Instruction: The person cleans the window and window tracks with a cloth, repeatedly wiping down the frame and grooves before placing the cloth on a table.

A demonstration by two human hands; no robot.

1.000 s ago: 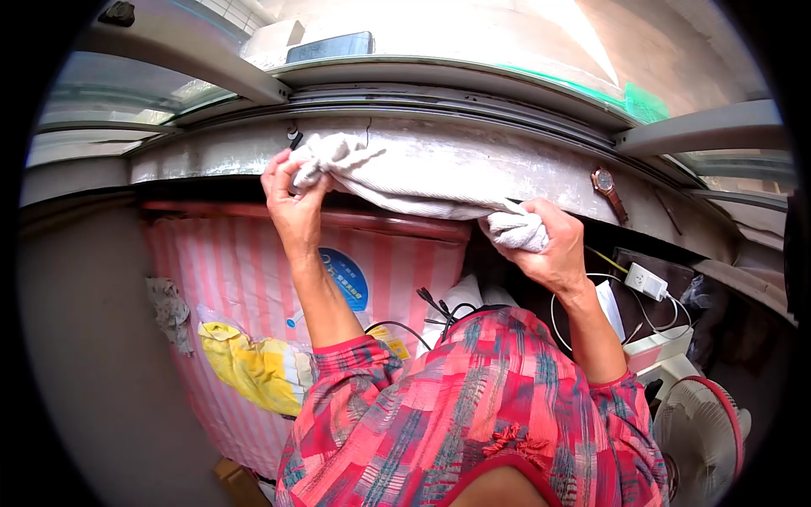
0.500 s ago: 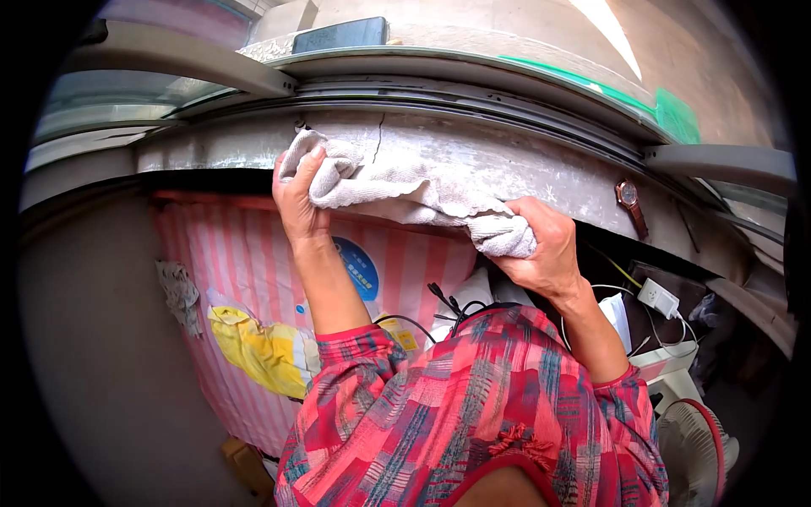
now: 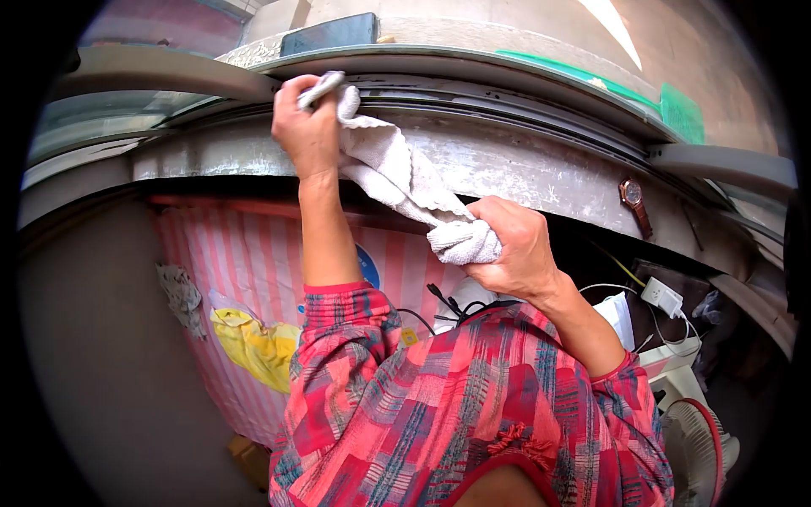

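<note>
A whitish cloth [image 3: 393, 165] stretches slantwise between my two hands, in front of the window sill. Its upper left end is gripped in my left hand [image 3: 306, 125], which is up at the sliding window's track [image 3: 473, 106]. The bunched lower right end sits in my closed right hand [image 3: 511, 249], lower and nearer my body. Parts of the cloth inside both fists are hidden by the fingers.
On the sill's right lies a wristwatch [image 3: 634, 204]. A phone [image 3: 329, 35] rests beyond the track, with green netting [image 3: 680, 114] farther right. Below are a pink striped cover [image 3: 228, 253], a yellow bag [image 3: 253, 346], a power adapter [image 3: 661, 296] with cables, and a fan [image 3: 688, 448].
My left hand has risen to the window track, pulling its end of the cloth up. My right hand has shifted a little left, so the cloth now slants more steeply.
</note>
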